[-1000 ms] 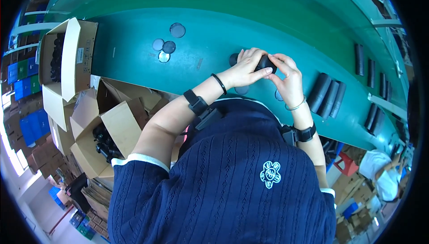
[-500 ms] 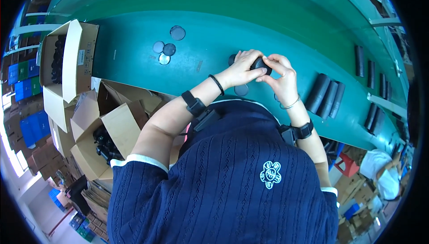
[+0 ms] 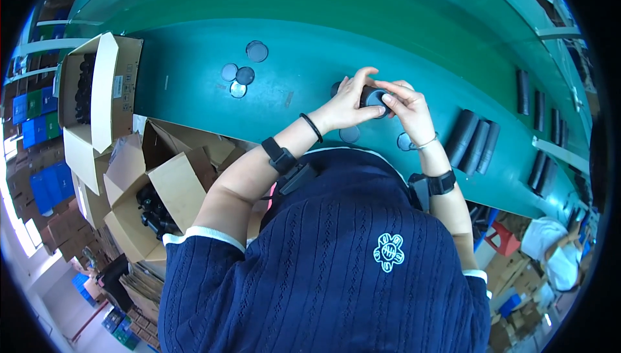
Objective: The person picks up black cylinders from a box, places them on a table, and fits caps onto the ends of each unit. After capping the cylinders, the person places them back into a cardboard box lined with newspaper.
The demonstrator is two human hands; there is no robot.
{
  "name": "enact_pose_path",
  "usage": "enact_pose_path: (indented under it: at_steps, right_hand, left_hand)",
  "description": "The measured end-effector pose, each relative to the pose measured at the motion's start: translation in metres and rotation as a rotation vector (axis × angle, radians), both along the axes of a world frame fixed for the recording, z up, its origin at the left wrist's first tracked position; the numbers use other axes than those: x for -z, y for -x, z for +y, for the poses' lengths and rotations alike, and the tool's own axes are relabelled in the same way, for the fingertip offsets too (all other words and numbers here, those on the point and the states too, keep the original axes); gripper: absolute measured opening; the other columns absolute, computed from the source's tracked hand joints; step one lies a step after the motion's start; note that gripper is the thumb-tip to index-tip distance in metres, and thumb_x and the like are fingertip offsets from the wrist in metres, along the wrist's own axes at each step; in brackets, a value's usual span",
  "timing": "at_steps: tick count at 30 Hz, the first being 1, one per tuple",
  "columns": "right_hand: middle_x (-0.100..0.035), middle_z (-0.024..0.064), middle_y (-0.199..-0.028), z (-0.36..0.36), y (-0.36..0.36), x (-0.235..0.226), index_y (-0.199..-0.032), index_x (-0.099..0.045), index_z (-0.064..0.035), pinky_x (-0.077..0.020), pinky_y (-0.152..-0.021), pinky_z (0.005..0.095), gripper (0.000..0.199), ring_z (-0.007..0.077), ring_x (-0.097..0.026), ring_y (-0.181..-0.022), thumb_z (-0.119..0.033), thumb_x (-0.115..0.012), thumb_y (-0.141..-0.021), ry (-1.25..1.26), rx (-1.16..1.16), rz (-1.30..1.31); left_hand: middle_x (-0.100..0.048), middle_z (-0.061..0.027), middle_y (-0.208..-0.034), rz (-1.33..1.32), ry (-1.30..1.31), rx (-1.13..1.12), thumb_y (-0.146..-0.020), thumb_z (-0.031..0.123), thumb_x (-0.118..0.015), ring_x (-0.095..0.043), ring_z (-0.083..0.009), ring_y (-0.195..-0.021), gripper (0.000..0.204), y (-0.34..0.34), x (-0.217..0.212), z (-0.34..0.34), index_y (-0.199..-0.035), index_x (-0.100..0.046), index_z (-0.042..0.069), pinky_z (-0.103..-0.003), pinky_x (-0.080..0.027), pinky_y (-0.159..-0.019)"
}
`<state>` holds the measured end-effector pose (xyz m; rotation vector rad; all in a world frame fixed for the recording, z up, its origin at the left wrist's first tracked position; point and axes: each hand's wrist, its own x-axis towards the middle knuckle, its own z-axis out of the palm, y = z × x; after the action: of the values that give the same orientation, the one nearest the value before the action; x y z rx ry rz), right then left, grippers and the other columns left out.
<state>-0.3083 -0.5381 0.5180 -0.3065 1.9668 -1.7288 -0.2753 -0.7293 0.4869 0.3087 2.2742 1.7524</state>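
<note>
A short black cylinder with a round flat end (image 3: 375, 100) is held between my two hands above the green bench. My left hand (image 3: 346, 106) wraps its left side, thumb along the near edge and forefinger raised. The fingers of my right hand (image 3: 411, 108) close on its right side, with the thumb at the rim of the round end. My fingers hide part of it. Dark round discs lie close by: one disc (image 3: 349, 134) near my left wrist, another disc (image 3: 405, 141) beside my right wrist, and a dark round piece (image 3: 335, 88) partly behind my left hand.
Several loose discs (image 3: 245, 75) lie left on the green bench (image 3: 194, 97). Black tubes (image 3: 477, 144) lie right of my right forearm, with more tubes (image 3: 539, 110) farther right. At left stand an open carton (image 3: 123, 88) and another carton (image 3: 171, 188) holding black parts.
The cylinder has turned so its round end faces me more. My left forefinger has lifted, and my right thumb has moved onto the end's rim. The disc by my right wrist shows more.
</note>
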Motion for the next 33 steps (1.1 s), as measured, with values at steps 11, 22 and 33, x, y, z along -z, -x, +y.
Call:
enact_pose_path:
  at_steps: [11, 22, 33]
  right_hand:
    - [-0.066, 0.0021, -0.086, 0.015, 0.006, 0.006, -0.102, -0.068, 0.0001, -0.0486, -0.067, 0.0221, 0.020, 0.0083, -0.060, -0.077, 0.002, -0.069, -0.082, 0.131, 0.439, 0.033]
    - [-0.065, 0.0139, -0.092, -0.017, 0.043, 0.066, -0.098, -0.070, -0.0077, -0.0491, -0.080, 0.0400, 0.021, 0.0326, -0.061, -0.090, -0.011, -0.070, -0.078, -0.531, -0.091, 0.608]
    - [-0.053, 0.0106, -0.122, -0.305, 0.031, 0.083, -0.113, -0.062, -0.0062, -0.0447, -0.095, 0.0412, 0.044, 0.0314, -0.047, -0.117, -0.016, -0.074, -0.072, -0.532, -0.700, 0.887]
  left_hand:
    - [-0.048, -0.0210, -0.123, -0.039, 0.057, -0.034, -0.070, 0.046, -0.082, -0.047, -0.0346, -0.119, 0.097, 0.007, -0.005, 0.000, -0.140, -0.025, 0.010, -0.046, -0.036, -0.103]
    - [-0.058, -0.0057, -0.108, -0.307, -0.317, -0.393, -0.075, 0.006, -0.080, -0.058, -0.0137, -0.098, 0.068, -0.033, -0.023, -0.077, -0.131, -0.041, 0.005, -0.028, -0.051, -0.083]
    - [-0.058, -0.0019, -0.106, -0.267, -0.405, -0.689, -0.071, 0.004, -0.080, -0.054, -0.0112, -0.102, 0.062, -0.123, -0.035, -0.151, -0.124, -0.048, 0.005, -0.028, -0.044, -0.092]
